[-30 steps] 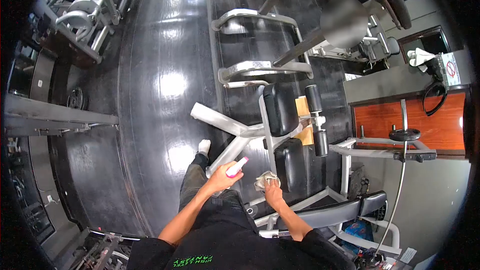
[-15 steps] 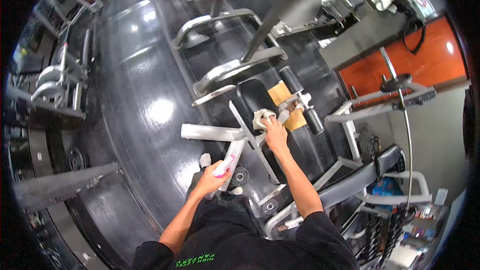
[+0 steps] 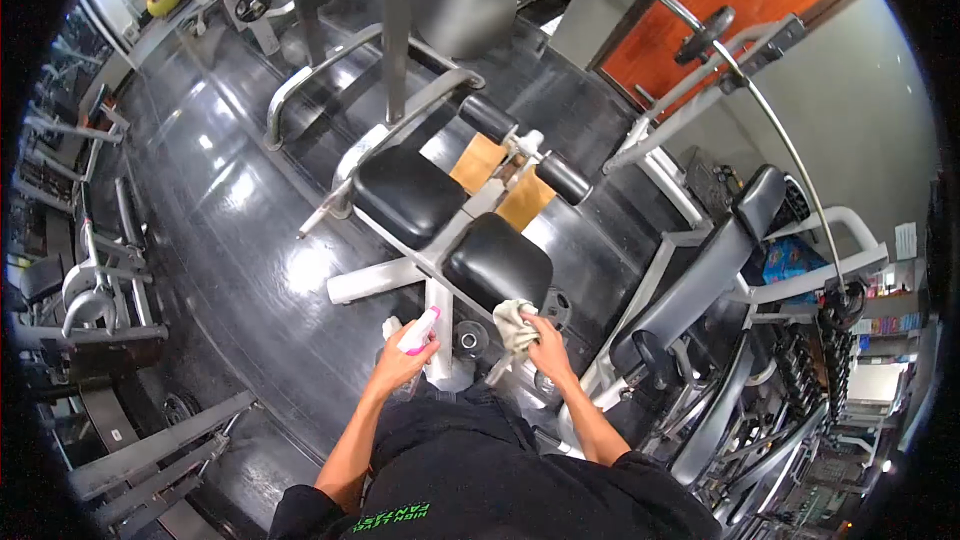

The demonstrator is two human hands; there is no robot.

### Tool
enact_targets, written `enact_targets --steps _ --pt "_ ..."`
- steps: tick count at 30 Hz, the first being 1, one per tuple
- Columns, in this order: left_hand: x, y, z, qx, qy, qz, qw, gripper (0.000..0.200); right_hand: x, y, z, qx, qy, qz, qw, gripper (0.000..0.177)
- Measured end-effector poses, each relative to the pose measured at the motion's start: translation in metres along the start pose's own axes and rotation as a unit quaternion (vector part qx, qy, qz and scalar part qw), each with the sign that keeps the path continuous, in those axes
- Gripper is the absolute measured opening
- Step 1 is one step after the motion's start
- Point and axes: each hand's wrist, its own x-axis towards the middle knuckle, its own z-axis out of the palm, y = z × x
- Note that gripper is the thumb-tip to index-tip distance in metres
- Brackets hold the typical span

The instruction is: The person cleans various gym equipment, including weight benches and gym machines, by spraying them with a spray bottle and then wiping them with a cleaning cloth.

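Observation:
My left hand (image 3: 405,355) is wrapped round a white and pink spray bottle (image 3: 419,331), held over the white leg of a gym machine. A crumpled pale cloth (image 3: 515,328) hangs from my right hand (image 3: 546,348), just below the near black seat pad (image 3: 498,262). The second black pad (image 3: 409,195) lies beyond it to the left, on the same white frame (image 3: 378,280). Two black foam rollers, one of them the right roller (image 3: 564,178), stick out past the pads.
Yellow-brown pieces (image 3: 525,202) lie under the rollers. A padded bench (image 3: 690,285) and a barbell (image 3: 783,130) stand on the right, near an orange panel (image 3: 745,0). Dumbbell racks are at the lower right, more machines at the left.
My right hand has drawn back toward my body with the cloth, off the pads, which now show fully. The view has turned. My left hand still holds the bottle.

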Motion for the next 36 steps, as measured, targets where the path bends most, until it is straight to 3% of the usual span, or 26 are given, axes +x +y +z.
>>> enact_targets --steps 2,4,5,6,10,14,16,18,22,26,28,30,36 --pt "-0.003 -0.006 0.030 -0.004 0.026 0.025 0.999 0.015 -0.017 0.022 -0.004 0.209 0.038 0.145 0.966 0.049" --pt "-0.005 -0.016 0.059 -0.013 0.058 0.052 0.997 0.015 -0.031 0.050 -0.006 0.250 0.076 0.137 0.955 0.046" --pt "-0.007 -0.023 0.071 -0.046 0.093 0.069 0.992 0.014 -0.037 0.062 -0.008 0.434 0.106 0.212 0.869 0.045" --pt "-0.008 -0.019 0.085 -0.078 0.129 0.085 0.985 0.014 -0.042 0.073 -0.011 0.599 0.129 0.278 0.740 0.044" --pt "-0.013 -0.003 0.139 -0.154 0.207 0.118 0.959 0.018 -0.063 0.127 -0.039 0.736 0.046 0.353 0.576 0.036" --pt "-0.013 -0.003 0.167 -0.157 0.203 0.118 0.959 0.028 -0.081 0.155 -0.065 0.790 0.082 0.343 0.502 0.034" --pt "-0.011 0.002 0.178 -0.151 0.199 0.117 0.961 0.030 -0.084 0.165 -0.076 0.785 0.085 0.355 0.500 0.029" --pt "-0.007 0.003 0.187 -0.148 0.192 0.116 0.963 0.031 -0.089 0.168 -0.089 0.758 0.083 0.283 0.581 0.029" --pt "0.005 0.005 0.198 -0.145 0.173 0.115 0.967 0.046 -0.089 0.161 -0.104 0.768 0.054 0.270 0.578 0.036" --pt "0.010 0.011 0.218 -0.159 0.222 0.138 0.952 0.051 -0.084 0.156 -0.111 0.710 -0.028 0.233 0.663 0.049" --pt "0.014 0.015 0.227 -0.172 0.241 0.133 0.946 0.057 -0.080 0.145 -0.125 0.714 -0.057 0.220 0.662 0.052" --pt "0.014 0.018 0.235 -0.184 0.244 0.134 0.943 0.056 -0.074 0.131 -0.140 0.682 -0.048 0.212 0.698 0.052" --pt "0.017 0.025 0.241 -0.170 0.182 0.217 0.944 0.054 -0.032 0.113 -0.152 0.731 -0.008 0.177 0.660 0.037"
